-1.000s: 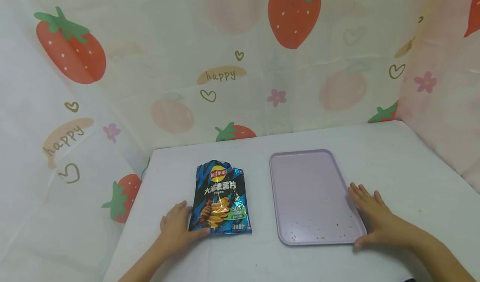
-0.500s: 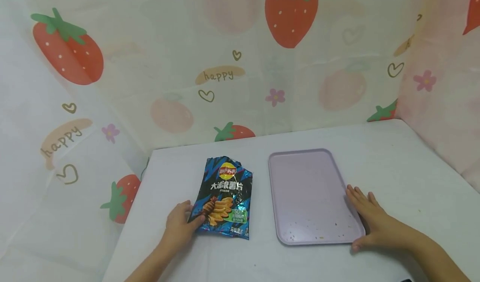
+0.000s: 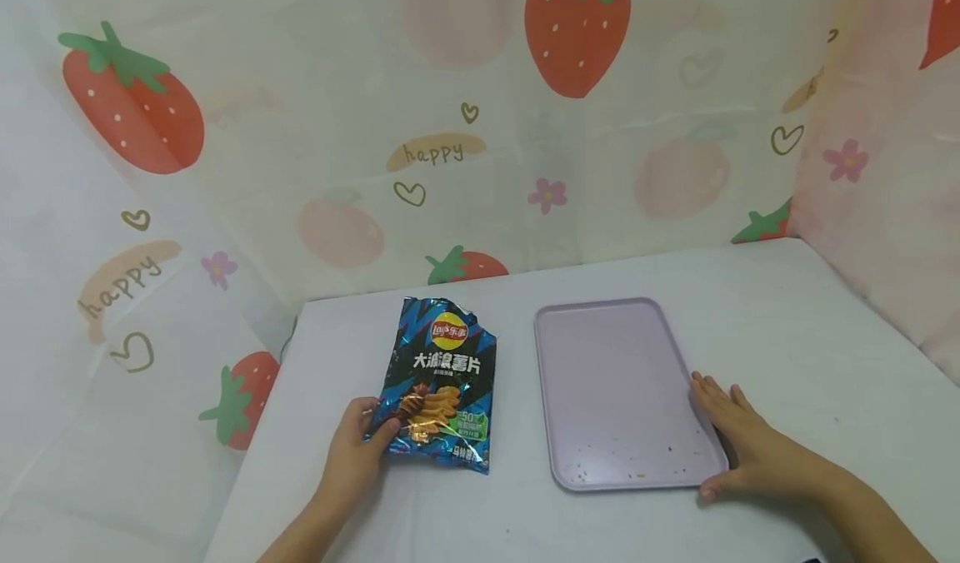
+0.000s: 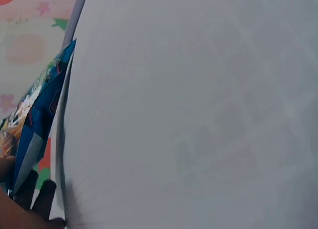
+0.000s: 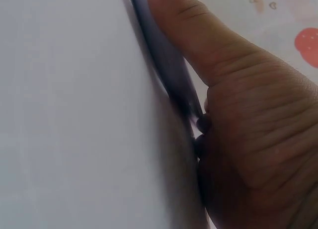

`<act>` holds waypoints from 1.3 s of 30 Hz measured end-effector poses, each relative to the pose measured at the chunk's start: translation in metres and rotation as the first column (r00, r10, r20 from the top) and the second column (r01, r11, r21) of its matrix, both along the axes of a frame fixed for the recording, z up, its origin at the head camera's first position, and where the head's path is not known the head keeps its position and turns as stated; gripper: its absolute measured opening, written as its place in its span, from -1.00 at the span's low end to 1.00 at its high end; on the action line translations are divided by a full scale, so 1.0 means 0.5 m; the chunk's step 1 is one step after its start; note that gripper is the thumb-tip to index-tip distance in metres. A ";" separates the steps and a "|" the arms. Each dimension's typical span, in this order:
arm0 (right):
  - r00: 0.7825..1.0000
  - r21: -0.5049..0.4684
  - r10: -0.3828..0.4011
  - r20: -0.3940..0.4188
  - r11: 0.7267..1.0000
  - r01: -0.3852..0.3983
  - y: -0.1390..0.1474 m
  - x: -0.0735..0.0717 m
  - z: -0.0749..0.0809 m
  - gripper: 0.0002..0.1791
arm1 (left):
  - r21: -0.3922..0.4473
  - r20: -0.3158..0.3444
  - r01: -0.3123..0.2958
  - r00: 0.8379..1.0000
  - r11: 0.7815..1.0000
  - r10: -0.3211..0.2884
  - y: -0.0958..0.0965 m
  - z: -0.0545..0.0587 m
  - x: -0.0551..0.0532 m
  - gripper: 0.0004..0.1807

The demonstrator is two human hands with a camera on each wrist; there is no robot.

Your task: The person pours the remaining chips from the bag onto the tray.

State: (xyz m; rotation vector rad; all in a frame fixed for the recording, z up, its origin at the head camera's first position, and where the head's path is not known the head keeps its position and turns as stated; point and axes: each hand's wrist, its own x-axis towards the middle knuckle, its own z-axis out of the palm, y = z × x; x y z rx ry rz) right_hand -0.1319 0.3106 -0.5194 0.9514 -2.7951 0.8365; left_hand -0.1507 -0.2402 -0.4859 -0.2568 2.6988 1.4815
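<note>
A blue and black potato chip bag [image 3: 442, 380], torn open along its top edge, is on the left in the head view. My left hand [image 3: 357, 446] pinches its lower left side, thumb on the front and fingers behind. In the left wrist view the bag [image 4: 43, 107] leans up at a slant from the white cloth, fingers under it. To the right lies a lilac rectangular tray [image 3: 622, 388] with small crumbs near its front end. My right hand [image 3: 757, 446] rests against the tray's right side, fingers extended and thumb by the near right corner; the right wrist view shows this hand [image 5: 248, 119] at the rim.
A white cloth [image 3: 510, 513] covers the table under both things. Behind and at the sides hang curtains [image 3: 570, 238] printed with strawberries, hearts and flowers. A strip of cloth separates the bag from the tray.
My left hand has taken a pinch on the chip bag, which turned and shifted slightly right, then back left and up in the view. The right hand stays at the tray.
</note>
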 end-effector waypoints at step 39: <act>0.992 0.003 -0.069 0.102 0.998 0.069 -0.007 0.007 0.008 0.54 | 0.509 -0.087 0.027 0.996 0.860 0.020 0.050 0.166 -0.069 -0.65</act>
